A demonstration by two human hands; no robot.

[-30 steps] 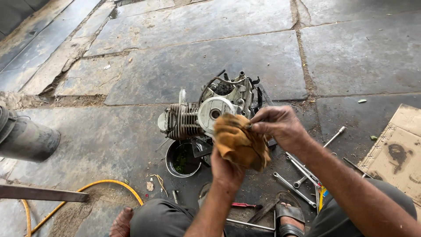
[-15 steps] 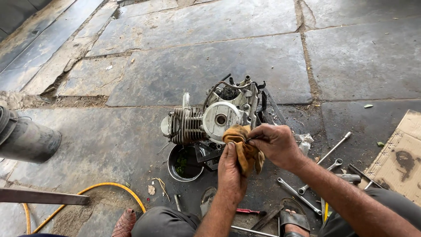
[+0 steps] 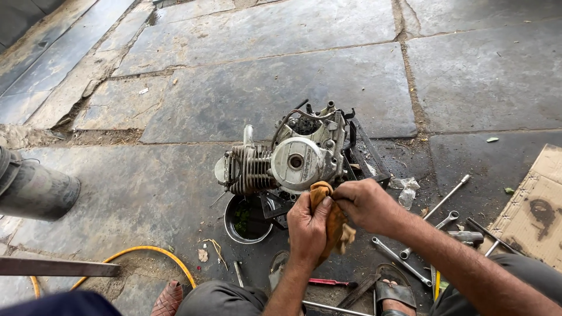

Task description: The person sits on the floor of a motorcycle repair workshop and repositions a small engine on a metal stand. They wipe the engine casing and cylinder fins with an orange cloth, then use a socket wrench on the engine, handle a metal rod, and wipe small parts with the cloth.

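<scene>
Compared with a second ago, the tan rag (image 3: 332, 217) has gone from a loose, spread bundle to a tighter wad pressed between both hands, and the hands have dropped closer to the lap. It reads as wiping the fingers rather than the engine.

Left hand (image 3: 310, 225): fingers curled shut around the rag, thumb over the top fold.
Right hand (image 3: 367, 205): closed on the rag's upper end, knuckles just below the round silver side cover of the motorcycle engine (image 3: 295, 161); not touching it, as far as can be told.

The engine sits on the stone floor (image 3: 246, 88), a small bowl (image 3: 247, 219) just beside it. Spanners (image 3: 436, 225) lie near the right forearm; a yellow hose (image 3: 155, 254) lies to the left.
</scene>
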